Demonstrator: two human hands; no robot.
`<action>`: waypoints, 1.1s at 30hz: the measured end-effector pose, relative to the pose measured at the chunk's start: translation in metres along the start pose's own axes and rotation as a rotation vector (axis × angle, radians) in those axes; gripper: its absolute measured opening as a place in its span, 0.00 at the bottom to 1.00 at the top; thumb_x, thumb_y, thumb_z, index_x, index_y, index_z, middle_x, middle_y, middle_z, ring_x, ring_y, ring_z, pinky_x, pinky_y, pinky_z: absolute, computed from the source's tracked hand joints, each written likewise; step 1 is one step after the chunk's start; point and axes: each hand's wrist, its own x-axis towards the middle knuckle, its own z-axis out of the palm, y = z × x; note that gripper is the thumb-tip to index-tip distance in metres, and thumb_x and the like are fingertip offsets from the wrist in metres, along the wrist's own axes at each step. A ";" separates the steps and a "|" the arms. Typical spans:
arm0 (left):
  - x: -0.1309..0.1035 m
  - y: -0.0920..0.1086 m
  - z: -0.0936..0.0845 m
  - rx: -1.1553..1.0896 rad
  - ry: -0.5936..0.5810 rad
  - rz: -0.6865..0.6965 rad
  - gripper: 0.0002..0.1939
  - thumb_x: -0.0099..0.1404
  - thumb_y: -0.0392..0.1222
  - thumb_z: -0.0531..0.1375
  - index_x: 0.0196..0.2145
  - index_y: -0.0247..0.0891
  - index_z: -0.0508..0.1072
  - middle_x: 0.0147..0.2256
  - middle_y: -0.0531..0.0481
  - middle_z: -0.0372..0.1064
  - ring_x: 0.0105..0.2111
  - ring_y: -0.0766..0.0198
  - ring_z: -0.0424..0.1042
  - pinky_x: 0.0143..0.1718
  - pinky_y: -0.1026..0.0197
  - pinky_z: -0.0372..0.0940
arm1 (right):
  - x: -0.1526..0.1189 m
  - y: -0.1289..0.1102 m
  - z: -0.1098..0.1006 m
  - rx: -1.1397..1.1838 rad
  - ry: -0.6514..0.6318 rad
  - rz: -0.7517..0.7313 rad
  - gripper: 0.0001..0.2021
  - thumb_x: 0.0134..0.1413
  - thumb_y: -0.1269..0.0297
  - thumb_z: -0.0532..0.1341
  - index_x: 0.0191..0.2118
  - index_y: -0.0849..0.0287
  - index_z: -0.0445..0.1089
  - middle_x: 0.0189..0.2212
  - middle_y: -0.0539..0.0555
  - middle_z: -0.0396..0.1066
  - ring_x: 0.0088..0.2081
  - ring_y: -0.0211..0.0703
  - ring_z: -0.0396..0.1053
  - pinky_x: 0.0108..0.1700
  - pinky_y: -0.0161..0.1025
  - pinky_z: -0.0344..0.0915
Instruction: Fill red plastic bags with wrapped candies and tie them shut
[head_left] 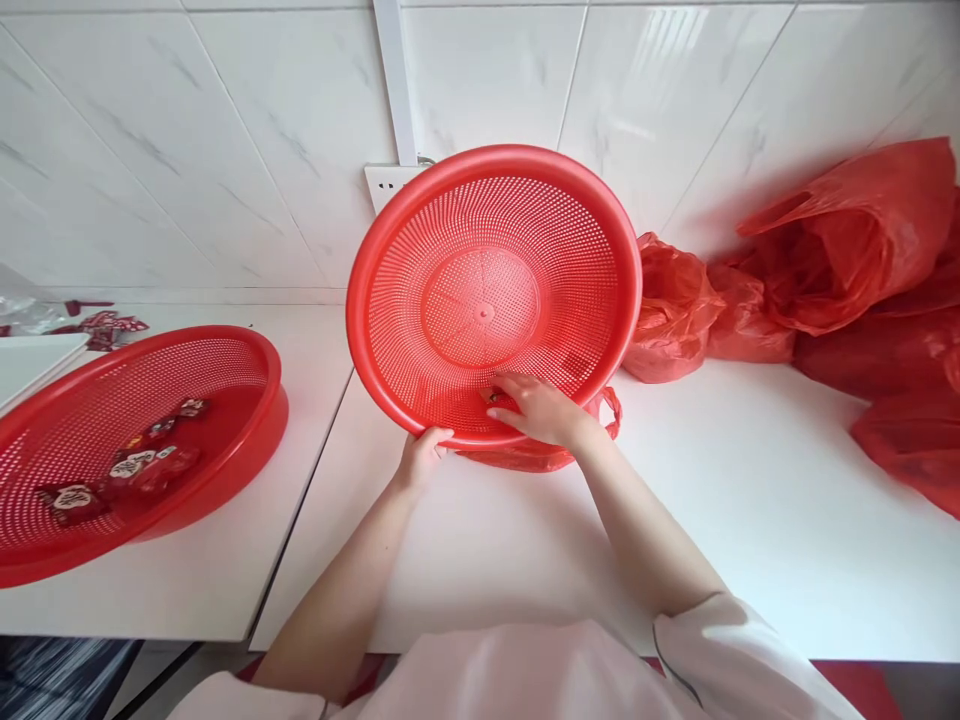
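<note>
White tabletop [480, 560], marbled wall tiles [487, 80], central red basket [482, 285] tilted, left hand [425, 457] gripping its rim, right hand [538, 408] inside, finger hold indeterminable.

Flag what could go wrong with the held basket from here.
1. The held basket is tilted, with the left hand gripping its near side; it might slip if that grip loosens.
2. The right hand is at a small item inside; it could drop, though I can't tell how firmly it's held.
3. The bag showing below the near side might snag or shift if the basket moves.
</note>
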 end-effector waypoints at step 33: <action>0.020 0.035 -0.029 -0.087 0.201 0.146 0.06 0.47 0.34 0.61 0.27 0.35 0.70 0.28 0.50 0.69 0.28 0.62 0.72 0.28 0.60 0.67 | -0.021 0.010 -0.049 0.209 -0.147 0.125 0.08 0.51 0.57 0.61 0.28 0.54 0.69 0.22 0.47 0.71 0.24 0.38 0.66 0.26 0.35 0.58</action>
